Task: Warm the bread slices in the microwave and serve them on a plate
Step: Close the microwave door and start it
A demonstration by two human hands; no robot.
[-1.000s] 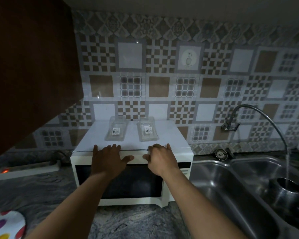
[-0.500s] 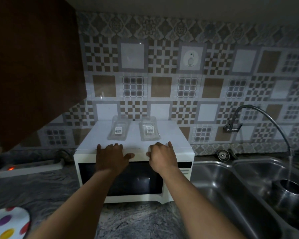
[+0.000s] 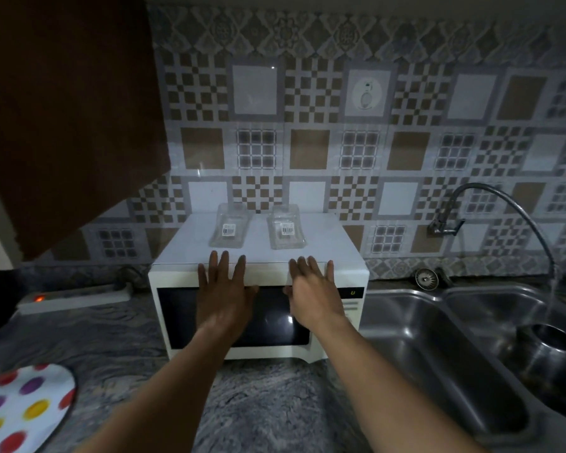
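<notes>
- Bread slices: nowhere in sight, and whether they sit behind the dark door glass cannot be told.
- Microwave [image 3: 340, 276] stands on the counter [image 3: 268, 403] against the tiled wall, its door [image 3: 177, 315] looking flush and closed.
- Left hand [image 3: 224, 295] lies flat on the door's upper edge, fingers straight and spread, tips reaching onto the top. It grips nothing.
- Right hand [image 3: 314, 292] sits just beside it in the same pose, with fingers extended and palm against the door's top strip. It holds nothing either.
- Step in hand, by the look of it, is working the door from its top edge. It is either about to be pulled down open or being pressed home, and which one cannot be told.
- If opening, the next move calls for fingertips hooked over that edge and an even pull from both hands, so the oven does not slide forward.
- Plate [image 3: 23, 407] waits at lower left, spotted red, yellow and purple, well apart from the microwave, with no bread on the part in view.
- Two clear packs [image 3: 231, 230] [image 3: 286, 232] rest on the microwave's top, each with a white barcode sticker whose print is too small to read.
- Display [image 3: 352, 292] right of the door shows one yellow-green glyph, perhaps a U or a 0. No brand is legible.
- Tap [image 3: 445, 225] runs water into a steel pot [image 3: 549, 348] in the sink.
</notes>
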